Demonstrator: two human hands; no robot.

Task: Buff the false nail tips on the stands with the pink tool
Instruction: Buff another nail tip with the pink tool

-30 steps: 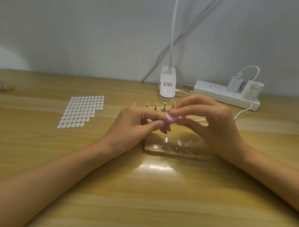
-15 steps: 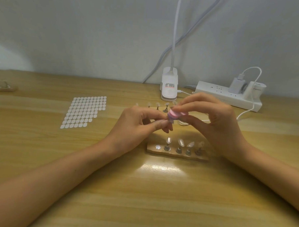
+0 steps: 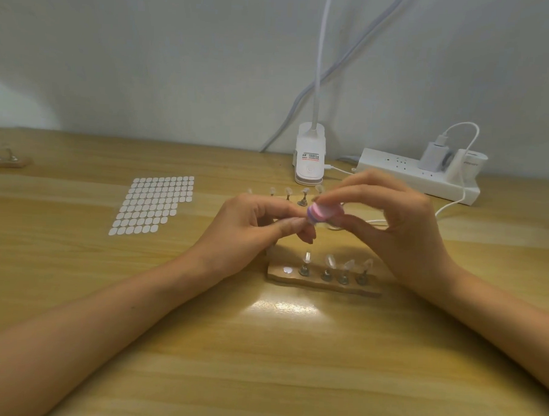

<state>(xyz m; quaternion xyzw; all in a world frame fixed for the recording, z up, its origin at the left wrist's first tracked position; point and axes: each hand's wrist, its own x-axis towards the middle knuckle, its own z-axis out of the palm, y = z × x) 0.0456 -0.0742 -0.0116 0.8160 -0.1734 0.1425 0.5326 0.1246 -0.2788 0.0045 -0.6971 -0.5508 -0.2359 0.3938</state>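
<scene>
My right hand pinches a small pink buffing tool above the table's middle. My left hand meets it from the left, thumb and fingers pinched on something small that the fingers hide; it looks like a nail tip on its stand. Below the hands lies a wooden base with several clear nail tips on metal stands and one bare magnet spot at its left end. A second row of nail tips on stands shows behind the hands.
A sheet of white adhesive dots lies to the left. A white clip lamp and a power strip with chargers and cables stand at the back by the wall. Another wooden holder sits at the far left edge.
The pink tool has turned and shifted slightly between my fingers against what my left hand holds. Both hands stay in about the same place.
</scene>
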